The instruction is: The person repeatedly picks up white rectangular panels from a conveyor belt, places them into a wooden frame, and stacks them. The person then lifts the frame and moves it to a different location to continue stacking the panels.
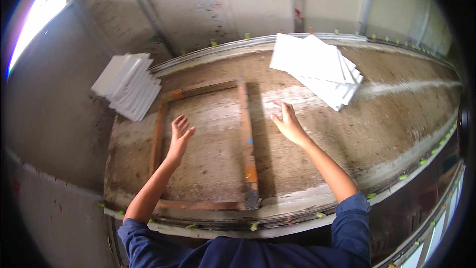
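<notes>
My left hand hovers over the left part of a wooden frame, fingers slightly curled, thumb apart, holding nothing. The rectangular frame lies on a worn, stained tabletop and has orange and dark marks on its bars. To the right of the frame, my right hand is open and has nothing in it, its fingers bent and spread. Beyond that hand lies a fanned pile of white sheets. A second stack of white sheets, stepped unevenly, is at the table's far left corner.
A pale wall with metal uprights stands behind the table. Small green tabs line the table's near and far edges. A grey panel is on the left, below a bright opening.
</notes>
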`<state>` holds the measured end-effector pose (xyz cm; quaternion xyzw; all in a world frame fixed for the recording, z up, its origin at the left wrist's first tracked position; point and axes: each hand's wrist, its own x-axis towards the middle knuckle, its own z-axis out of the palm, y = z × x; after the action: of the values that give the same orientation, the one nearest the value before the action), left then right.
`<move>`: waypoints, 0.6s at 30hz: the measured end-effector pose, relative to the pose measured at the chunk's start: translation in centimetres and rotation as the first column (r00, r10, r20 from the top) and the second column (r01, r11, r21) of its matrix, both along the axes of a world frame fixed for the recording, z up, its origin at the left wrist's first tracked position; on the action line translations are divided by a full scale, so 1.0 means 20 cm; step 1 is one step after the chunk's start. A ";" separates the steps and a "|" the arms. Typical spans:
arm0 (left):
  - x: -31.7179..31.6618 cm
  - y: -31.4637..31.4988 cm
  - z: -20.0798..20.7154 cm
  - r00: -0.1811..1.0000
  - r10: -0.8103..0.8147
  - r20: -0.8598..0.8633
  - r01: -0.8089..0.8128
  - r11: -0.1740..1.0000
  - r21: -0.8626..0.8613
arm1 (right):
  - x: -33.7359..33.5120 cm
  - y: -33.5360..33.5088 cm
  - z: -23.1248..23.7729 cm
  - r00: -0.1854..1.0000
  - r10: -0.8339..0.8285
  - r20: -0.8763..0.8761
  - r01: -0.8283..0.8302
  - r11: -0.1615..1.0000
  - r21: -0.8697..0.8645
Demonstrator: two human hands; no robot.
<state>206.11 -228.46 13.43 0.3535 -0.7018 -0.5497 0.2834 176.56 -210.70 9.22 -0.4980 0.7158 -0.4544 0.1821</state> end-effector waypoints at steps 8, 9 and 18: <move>1.00 -0.32 -0.40 0.632 0.290 0.718 0.011 0.924 -0.383 | 0.60 -0.28 -0.30 0.975 -0.025 -0.222 0.069 0.979 0.191; 1.03 -0.34 -0.45 0.676 0.293 0.676 0.052 0.896 -0.441 | 0.59 -0.30 -0.33 0.966 -0.090 -0.241 0.131 0.979 0.157; 1.12 -0.38 -0.39 0.897 0.125 0.423 -0.020 0.969 -0.246 | 0.71 -0.22 -0.11 0.942 -0.160 -0.295 0.184 0.981 0.054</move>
<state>228.52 -235.96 5.66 0.4574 -0.7937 -0.3587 0.1795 190.69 -215.13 7.01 -0.4868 0.7933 -0.3615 0.0550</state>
